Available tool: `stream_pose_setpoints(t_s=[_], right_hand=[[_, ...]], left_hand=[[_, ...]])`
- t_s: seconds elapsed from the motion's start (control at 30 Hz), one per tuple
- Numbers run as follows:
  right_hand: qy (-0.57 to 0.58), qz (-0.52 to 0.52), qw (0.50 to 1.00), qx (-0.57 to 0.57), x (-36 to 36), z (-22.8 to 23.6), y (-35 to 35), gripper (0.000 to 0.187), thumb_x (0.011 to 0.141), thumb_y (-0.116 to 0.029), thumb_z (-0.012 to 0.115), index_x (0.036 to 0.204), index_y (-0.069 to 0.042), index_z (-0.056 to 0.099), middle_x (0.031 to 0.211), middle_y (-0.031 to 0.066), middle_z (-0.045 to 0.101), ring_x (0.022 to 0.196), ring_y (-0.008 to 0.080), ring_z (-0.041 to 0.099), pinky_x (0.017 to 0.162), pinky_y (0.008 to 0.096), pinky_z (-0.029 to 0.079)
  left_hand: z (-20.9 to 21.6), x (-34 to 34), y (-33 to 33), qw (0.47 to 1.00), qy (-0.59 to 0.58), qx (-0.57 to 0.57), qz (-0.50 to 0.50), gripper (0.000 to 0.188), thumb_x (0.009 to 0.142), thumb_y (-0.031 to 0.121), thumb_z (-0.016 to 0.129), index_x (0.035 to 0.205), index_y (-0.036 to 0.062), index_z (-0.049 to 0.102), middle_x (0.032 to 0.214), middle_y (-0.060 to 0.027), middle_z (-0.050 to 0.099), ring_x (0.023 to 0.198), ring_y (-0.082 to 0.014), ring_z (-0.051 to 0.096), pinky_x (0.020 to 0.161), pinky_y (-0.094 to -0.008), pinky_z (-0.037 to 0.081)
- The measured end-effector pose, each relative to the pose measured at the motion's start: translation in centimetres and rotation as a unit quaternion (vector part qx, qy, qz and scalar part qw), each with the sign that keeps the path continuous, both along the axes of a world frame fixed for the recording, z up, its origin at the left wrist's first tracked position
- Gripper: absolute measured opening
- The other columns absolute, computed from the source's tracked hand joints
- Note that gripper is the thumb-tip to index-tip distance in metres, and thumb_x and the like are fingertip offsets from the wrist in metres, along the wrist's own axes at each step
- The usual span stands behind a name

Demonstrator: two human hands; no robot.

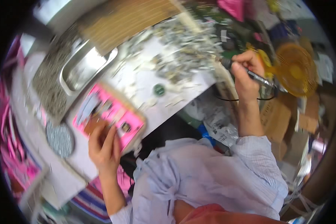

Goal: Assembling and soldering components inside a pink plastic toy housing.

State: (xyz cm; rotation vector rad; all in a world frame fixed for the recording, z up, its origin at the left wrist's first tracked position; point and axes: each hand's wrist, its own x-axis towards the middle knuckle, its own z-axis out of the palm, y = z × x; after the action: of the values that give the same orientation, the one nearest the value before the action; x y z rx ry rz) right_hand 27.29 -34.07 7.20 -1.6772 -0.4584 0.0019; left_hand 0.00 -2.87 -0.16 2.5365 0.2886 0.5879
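My right hand (247, 72), raised at the right beyond the table's edge, is closed around a black and silver pen-shaped tool (258, 77) with a thin dark cord. My left hand (105, 147) is over the near edge of a bright pink pad (130, 110), its fingers bent and drawn together. A brown piece (94, 125) lies beside its fingertips, and what they pinch, if anything, is blurred. On the pad are a grey-blue piece (87, 106) and a small dark round part (126, 127).
Many small grey pieces (175, 61) are strewn over the white tabletop (138, 89), with a green round lid (159, 89) among them. A metal tray (86, 67) is at the left, near a grey disc (59, 139). An orange basket (296, 69) and cardboard boxes (274, 117) stand right.
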Motion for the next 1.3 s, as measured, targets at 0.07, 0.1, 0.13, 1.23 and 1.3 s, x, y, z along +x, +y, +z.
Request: stream_pose_setpoints(t_s=[0.07,0.1,0.13,1.23,1.3], right_hand=[[-0.054,-0.108,0.993,0.007,2.7,1.4,-4.5,0.006,0.089,-0.005,0.072,0.091,-0.003,0.066,0.08,-0.0037,0.06,0.073,0.0036,0.051,0.066,0.0205,0.038],[-0.081,-0.149,0.985,0.022,3.7,2.0,-6.4,0.005,0.09,-0.005,0.07,0.09,-0.003,0.066,0.08,-0.0036,0.06,0.073,0.0039,0.052,0.066,0.0207,0.039],[-0.111,-0.201,0.973,-0.001,4.0,2.7,-8.4,0.005,0.091,-0.004,0.07,0.089,-0.003,0.065,0.08,-0.0033,0.061,0.073,0.004,0.053,0.067,0.021,0.041],[-0.31,0.291,0.806,-0.413,-6.7,-3.6,22.0,0.028,0.084,-0.03,0.076,0.077,-0.005,0.066,0.072,0.012,0.067,0.067,0.0327,0.067,0.061,0.0445,0.053],[-0.235,0.316,0.831,-0.394,-6.0,-3.8,22.0,0.026,0.084,-0.027,0.076,0.077,-0.004,0.066,0.071,0.0128,0.067,0.065,0.033,0.067,0.06,0.0448,0.053]], left_hand=[[-0.2,0.1,-0.2,1.0,-0.002,0.005,-0.009,0.027,0.084,0.0,0.075,0.11,0.0058,0.078,0.116,-0.0166,0.067,0.099,-0.0306,0.067,0.083,-0.0368,0.055],[-0.3,0.3,-0.3,1.0,-0.004,0.013,-0.016,0.027,0.084,0.0,0.076,0.11,0.0057,0.078,0.116,-0.0166,0.066,0.099,-0.0304,0.067,0.083,-0.0368,0.055],[-0.1,0.4,-0.3,0.999,-0.002,0.019,-0.027,0.027,0.084,0.001,0.076,0.11,0.0056,0.078,0.115,-0.0165,0.066,0.099,-0.0302,0.067,0.083,-0.0367,0.055],[0.4,4.1,3.2,0.993,-0.037,0.108,-0.002,0.033,0.074,0.019,0.072,0.106,0.0137,0.075,0.115,-0.0037,0.06,0.105,-0.0235,0.055,0.094,-0.0444,0.037],[0.8,4.4,3.3,0.994,-0.029,0.108,-0.009,0.034,0.074,0.017,0.071,0.107,0.0144,0.077,0.109,-0.0037,0.06,0.1,-0.0247,0.056,0.093,-0.0441,0.037]])
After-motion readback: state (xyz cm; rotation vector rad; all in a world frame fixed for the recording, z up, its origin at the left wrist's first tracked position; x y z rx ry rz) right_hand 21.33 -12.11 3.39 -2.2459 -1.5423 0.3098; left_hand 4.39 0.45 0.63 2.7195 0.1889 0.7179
